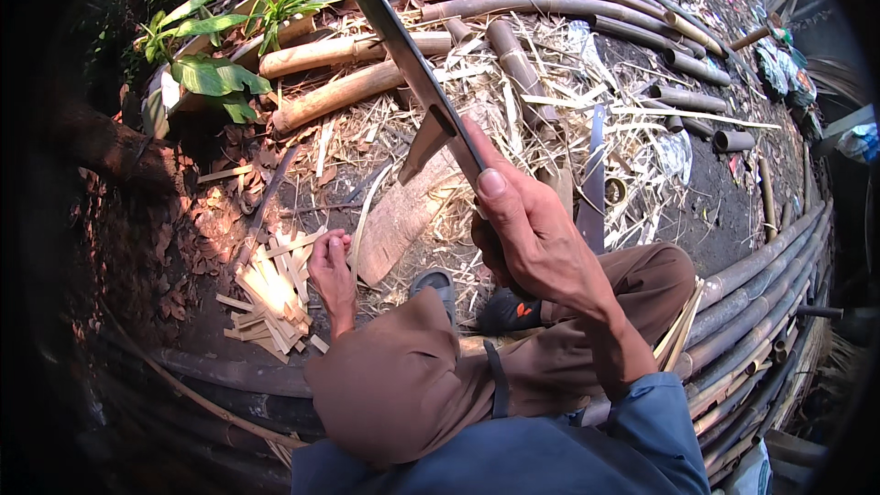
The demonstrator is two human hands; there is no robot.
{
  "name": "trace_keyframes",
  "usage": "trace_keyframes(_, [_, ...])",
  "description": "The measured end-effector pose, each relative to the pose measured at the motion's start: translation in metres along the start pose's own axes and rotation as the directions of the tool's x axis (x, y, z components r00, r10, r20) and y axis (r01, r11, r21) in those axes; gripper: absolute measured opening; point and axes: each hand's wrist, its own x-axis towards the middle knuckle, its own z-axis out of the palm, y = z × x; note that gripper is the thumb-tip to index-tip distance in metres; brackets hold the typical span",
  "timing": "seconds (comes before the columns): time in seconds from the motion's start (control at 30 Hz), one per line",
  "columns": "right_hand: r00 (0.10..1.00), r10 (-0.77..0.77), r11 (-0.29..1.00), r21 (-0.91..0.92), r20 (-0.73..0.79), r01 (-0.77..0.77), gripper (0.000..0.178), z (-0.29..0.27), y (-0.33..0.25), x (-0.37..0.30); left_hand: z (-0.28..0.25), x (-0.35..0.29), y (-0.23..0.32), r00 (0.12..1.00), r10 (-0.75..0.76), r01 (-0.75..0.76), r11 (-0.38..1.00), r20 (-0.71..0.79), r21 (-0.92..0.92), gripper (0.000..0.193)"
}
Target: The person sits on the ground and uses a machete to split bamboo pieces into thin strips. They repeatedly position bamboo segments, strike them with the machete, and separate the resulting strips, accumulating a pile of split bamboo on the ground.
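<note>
My right hand (541, 234) is closed round the handle of a machete (403, 46), raised in front of me. Its long dark blade slants up and to the left, my thumb lying along its base. Lower on the left, my left hand (332, 275) has its fingers curled beside my knee; whether anything is in them is hidden. Close to those fingertips runs a thin curved bamboo strip (367, 206). A flat wooden block (399, 234) lies on the ground beyond, partly behind the blade. Left of that hand is a pile of split bamboo pieces (270, 307).
Long bamboo poles (550, 5) lie across the back, and more poles (752, 284) are stacked at the right. Shavings (632, 156) cover the ground around a flat grey blade (594, 188). Cut bamboo sections (339, 96) and a leafy plant (211, 73) are at the far left.
</note>
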Motion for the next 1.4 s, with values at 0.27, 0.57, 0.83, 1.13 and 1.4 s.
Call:
trace_keyframes(0.27, [0.999, 0.037, 0.996, -0.081, -0.002, -0.037, 0.059, -0.001, 0.084, 0.048, 0.076, 0.037, 0.12, 0.723, 0.679, -0.687, 0.726, 0.128, 0.037, 0.036])
trace_keyframes(0.57, [1.0, 0.0, 0.962, -0.274, -0.015, -0.004, 0.031, -0.05, 0.103, 0.066, 0.159, 0.079, 0.168, 0.242, 0.766, -0.966, 0.247, 0.596, 0.074, 0.025])
trace_keyframes(0.83, [0.995, -0.003, 0.959, -0.282, -0.105, -0.027, 0.03, -0.082, 0.113, 0.085, 0.204, 0.092, 0.168, 0.238, 0.697, -0.961, 0.27, 0.676, 0.06, 0.015])
trace_keyframes(1.13, [0.992, -0.005, 0.954, -0.296, -0.128, -0.033, 0.037, -0.111, 0.131, 0.111, 0.252, 0.124, 0.157, 0.173, 0.627, -0.984, 0.077, 0.759, 0.16, 0.015])
trace_keyframes(1.4, [0.941, -0.233, 0.846, -0.529, -0.244, 0.072, 0.038, -0.118, 0.172, 0.134, 0.272, 0.134, 0.144, 0.16, 0.616, -0.986, 0.057, 0.771, 0.16, 0.013])
